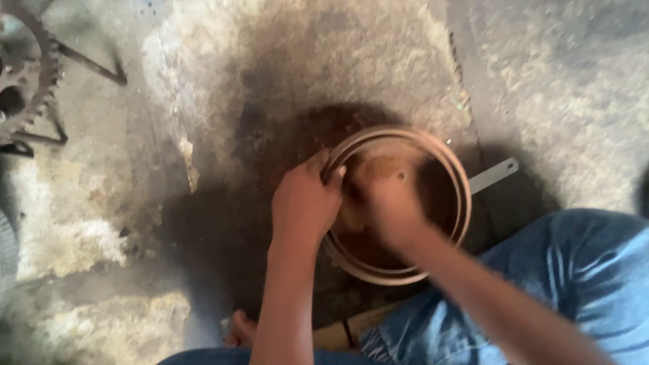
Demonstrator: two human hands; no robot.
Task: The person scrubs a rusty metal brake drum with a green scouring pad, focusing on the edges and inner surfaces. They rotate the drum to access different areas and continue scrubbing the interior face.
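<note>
A round brown metal rim (451, 169), dish-shaped and rusty, lies on a stained concrete floor (324, 61). My left hand (304, 203) grips its left edge, fingers curled over the lip. My right hand (389, 203) is inside the rim, pressed against its inner face; it is blurred, and I cannot tell whether it holds anything. A small hole shows in the inner face just beyond my right hand.
A toothed sprocket (23, 74) with thin metal rods lies at the far left. A flat pale metal tool (493, 176) sticks out from behind the rim on the right. My blue-trousered legs (561, 270) and a bare foot (242, 328) fill the bottom.
</note>
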